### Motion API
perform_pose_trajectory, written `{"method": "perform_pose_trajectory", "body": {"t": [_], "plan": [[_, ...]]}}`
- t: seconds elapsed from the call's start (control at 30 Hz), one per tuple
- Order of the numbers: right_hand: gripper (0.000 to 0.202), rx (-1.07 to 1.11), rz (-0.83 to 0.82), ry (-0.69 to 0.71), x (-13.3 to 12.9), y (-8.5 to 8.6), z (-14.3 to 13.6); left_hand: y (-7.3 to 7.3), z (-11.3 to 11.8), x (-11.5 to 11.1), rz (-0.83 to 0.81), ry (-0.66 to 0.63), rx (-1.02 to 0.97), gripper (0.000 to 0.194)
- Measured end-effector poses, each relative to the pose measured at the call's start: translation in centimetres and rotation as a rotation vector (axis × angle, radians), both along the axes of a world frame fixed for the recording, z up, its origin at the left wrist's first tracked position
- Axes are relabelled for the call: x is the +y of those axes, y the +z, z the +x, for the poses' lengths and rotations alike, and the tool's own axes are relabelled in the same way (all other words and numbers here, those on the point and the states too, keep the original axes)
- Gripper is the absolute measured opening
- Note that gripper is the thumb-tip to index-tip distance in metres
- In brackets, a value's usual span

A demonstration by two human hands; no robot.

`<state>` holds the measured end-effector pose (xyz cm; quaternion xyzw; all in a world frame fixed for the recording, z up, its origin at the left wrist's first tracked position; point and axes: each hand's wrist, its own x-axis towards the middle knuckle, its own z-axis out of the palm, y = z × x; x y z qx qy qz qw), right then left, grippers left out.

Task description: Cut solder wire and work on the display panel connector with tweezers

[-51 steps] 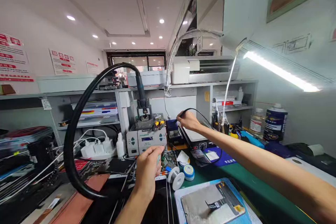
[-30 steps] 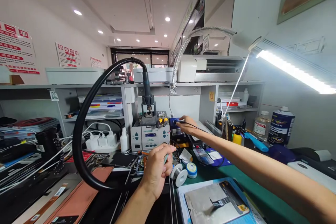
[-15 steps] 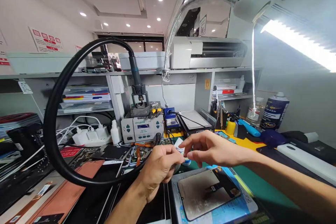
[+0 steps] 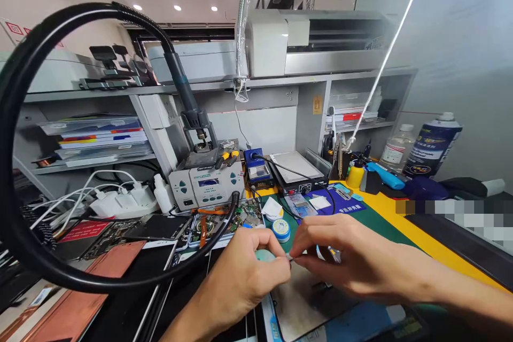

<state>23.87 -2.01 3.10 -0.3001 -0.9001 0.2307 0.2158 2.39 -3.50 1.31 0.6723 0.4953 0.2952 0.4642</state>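
I see the worktop [image 4: 401, 224], green and yellow, crowded with gear: a black hose [image 4: 24, 246] loops wide on the left, running up to the rework station [image 4: 206, 184] at the back. Close to me a grey panel [image 4: 304, 299] lies flat. Above it my left hand [image 4: 244, 278] and right hand [image 4: 344, 262] meet, each grip pinching a small metal piece [image 4: 290, 259]; what it is, I cannot tell.

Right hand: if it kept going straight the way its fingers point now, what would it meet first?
Most likely the left hand: the right hand points left, its fingertips almost touching the left thumb above the grey panel. Depth is unclear.
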Motion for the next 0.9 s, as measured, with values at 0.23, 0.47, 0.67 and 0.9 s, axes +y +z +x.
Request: {"method": "perform_pose_trajectory", "body": {"t": [0.23, 0.47, 0.67, 0.9], "plan": [[0.015, -0.022, 0.145, -0.015, -0.3, -1.6, 0.7, 0.3, 0.4, -0.4, -0.042, -0.001, 0.052, 0.019], [0.013, 0.023, 0.155, -0.042, -0.4, -2.3, 0.9, 0.6, 0.7, -0.4, -0.077, -0.006, 0.056, 0.023], [0.010, 0.046, 0.113, -0.086, -0.7, -2.0, 1.0, 0.4, 1.2, -0.6, -0.008, 0.032, 0.169, 0.027], [0.005, 0.107, -0.113, -0.138, -1.2, -1.3, 1.2, 0.4, 1.2, -0.9, -0.002, -0.003, 0.012, 0.030]]}}
